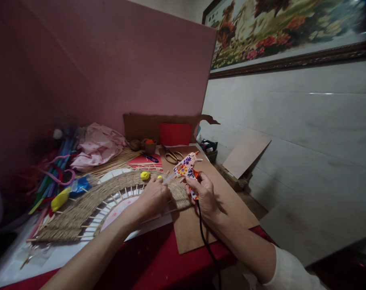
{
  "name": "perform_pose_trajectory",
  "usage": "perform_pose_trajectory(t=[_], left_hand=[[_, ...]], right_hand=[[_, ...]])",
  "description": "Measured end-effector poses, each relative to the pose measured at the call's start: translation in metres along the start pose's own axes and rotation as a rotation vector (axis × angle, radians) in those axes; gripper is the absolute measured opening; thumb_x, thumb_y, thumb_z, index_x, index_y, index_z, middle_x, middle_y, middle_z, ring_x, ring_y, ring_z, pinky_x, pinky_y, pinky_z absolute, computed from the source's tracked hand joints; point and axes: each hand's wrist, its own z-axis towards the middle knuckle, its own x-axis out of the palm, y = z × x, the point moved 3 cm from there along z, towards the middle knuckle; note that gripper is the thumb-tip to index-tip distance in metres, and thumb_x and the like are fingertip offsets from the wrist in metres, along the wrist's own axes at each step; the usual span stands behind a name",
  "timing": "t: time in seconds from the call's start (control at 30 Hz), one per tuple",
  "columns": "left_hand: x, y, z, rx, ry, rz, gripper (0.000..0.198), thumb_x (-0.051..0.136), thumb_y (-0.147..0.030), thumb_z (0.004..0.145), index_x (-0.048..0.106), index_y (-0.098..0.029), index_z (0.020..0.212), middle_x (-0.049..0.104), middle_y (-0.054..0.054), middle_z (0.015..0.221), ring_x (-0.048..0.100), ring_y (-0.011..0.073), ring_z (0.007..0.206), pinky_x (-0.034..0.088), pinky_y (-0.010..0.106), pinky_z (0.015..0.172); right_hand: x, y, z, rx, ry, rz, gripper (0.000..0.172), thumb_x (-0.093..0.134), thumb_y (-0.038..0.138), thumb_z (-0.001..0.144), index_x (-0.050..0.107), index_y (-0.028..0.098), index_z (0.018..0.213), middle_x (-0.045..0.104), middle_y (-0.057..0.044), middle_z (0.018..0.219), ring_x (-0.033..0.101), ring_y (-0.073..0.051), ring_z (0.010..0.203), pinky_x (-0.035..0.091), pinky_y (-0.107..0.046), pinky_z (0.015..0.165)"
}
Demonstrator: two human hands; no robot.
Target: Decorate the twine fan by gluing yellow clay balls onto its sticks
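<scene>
My right hand (204,193) is closed round a flower-patterned glue gun (187,169), its nozzle pointing left at the woven piece. A black cord (204,237) runs from the gun down past my wrist. My left hand (154,195) rests with curled fingers on the right end of an arc of woven jute rope on wooden sticks (89,205), pinching it near the nozzle. The weave lies over a white paper plate (114,174) on a red table (158,262).
A brown cardboard sheet (228,201) lies under my right hand. Gold scissors (172,156), a red card (175,134), a small pot (149,147), pink cloth (96,145), coloured pipe cleaners (54,173) and yellow lumps (145,175) sit behind. A pink board stands at the back.
</scene>
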Motion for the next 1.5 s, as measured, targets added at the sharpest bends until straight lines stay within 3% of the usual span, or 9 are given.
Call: perform_pose_trajectory(t=[0.33,0.43,0.57,0.73,0.83,0.97,1.17,1.33,1.5], left_hand=[[-0.028,0.01,-0.011,-0.093,0.09,-0.479,0.017,0.049,-0.01,0.068,0.066,-0.014,0.072,0.062,0.003,0.07,0.051,0.0143,0.067,0.039,0.024,0.062],[-0.039,-0.009,-0.034,-0.116,0.19,-0.703,0.014,0.05,-0.01,0.066,0.063,-0.016,0.069,0.059,-0.001,0.066,0.05,0.0118,0.064,0.038,0.021,0.058],[-0.038,-0.056,-0.066,-0.009,0.504,-0.949,0.009,0.054,-0.014,0.068,0.054,-0.017,0.059,0.054,-0.003,0.06,0.046,0.009,0.055,0.033,0.019,0.049],[-0.042,-0.084,-0.082,0.172,0.534,-1.034,0.007,0.059,-0.014,0.068,0.065,-0.018,0.068,0.06,0.001,0.078,0.052,0.0124,0.068,0.035,0.022,0.055],[-0.045,-0.059,-0.071,-0.101,0.317,-1.164,0.013,0.059,-0.023,0.073,0.065,-0.017,0.064,0.056,-0.001,0.059,0.049,0.011,0.054,0.034,0.022,0.049],[-0.053,-0.001,-0.056,-0.463,-0.553,-1.008,0.021,0.061,-0.037,0.077,0.067,-0.016,0.077,0.062,0.001,0.07,0.052,0.0133,0.066,0.04,0.024,0.062],[-0.034,0.009,-0.046,-0.322,-0.258,-1.478,0.032,0.053,-0.044,0.084,0.067,-0.016,0.091,0.067,0.003,0.079,0.057,0.0145,0.073,0.043,0.025,0.069],[-0.026,0.01,-0.056,-0.343,-0.265,-1.633,0.027,0.063,-0.04,0.08,0.065,-0.015,0.088,0.067,0.002,0.077,0.057,0.0115,0.067,0.043,0.023,0.066],[-0.022,0.021,-0.064,-0.416,-0.41,-1.711,0.026,0.066,-0.04,0.077,0.061,-0.015,0.081,0.065,0.0,0.069,0.057,0.0105,0.058,0.044,0.022,0.058]], right_hand=[[0.0,0.003,-0.001,-0.023,-0.054,0.021,0.026,0.067,0.036,0.076,0.05,0.02,0.086,0.051,0.007,0.053,0.034,-0.004,0.035,0.026,-0.013,0.029],[0.001,0.003,-0.001,-0.033,-0.052,0.039,0.025,0.067,0.035,0.076,0.051,0.019,0.088,0.053,0.006,0.059,0.037,-0.004,0.038,0.027,-0.012,0.03],[0.005,0.001,-0.003,0.026,0.04,0.049,0.023,0.067,0.032,0.077,0.051,0.019,0.088,0.051,0.007,0.057,0.035,-0.004,0.036,0.027,-0.013,0.029],[0.01,-0.003,-0.006,0.075,0.135,0.019,0.029,0.07,0.033,0.072,0.051,0.018,0.087,0.058,0.003,0.065,0.039,-0.005,0.036,0.026,-0.015,0.026],[0.014,-0.004,-0.01,0.107,0.181,0.013,0.033,0.072,0.032,0.068,0.051,0.019,0.09,0.058,0.003,0.067,0.041,-0.006,0.038,0.027,-0.016,0.029],[0.024,-0.003,-0.018,0.168,0.289,0.007,0.031,0.073,0.03,0.067,0.052,0.019,0.087,0.059,0.004,0.066,0.044,-0.006,0.039,0.032,-0.016,0.033],[0.038,0.0,-0.028,0.197,0.375,-0.068,0.032,0.071,0.035,0.069,0.054,0.019,0.091,0.061,0.003,0.068,0.045,-0.005,0.037,0.031,-0.015,0.031],[0.054,0.001,-0.03,0.323,0.468,-0.125,0.034,0.068,0.033,0.073,0.051,0.02,0.099,0.062,0.003,0.067,0.055,-0.009,0.042,0.043,-0.018,0.037],[0.075,-0.007,-0.02,0.3,0.555,-0.176,0.033,0.064,0.04,0.078,0.052,0.018,0.099,0.061,0.004,0.06,0.049,-0.008,0.037,0.036,-0.016,0.031]])
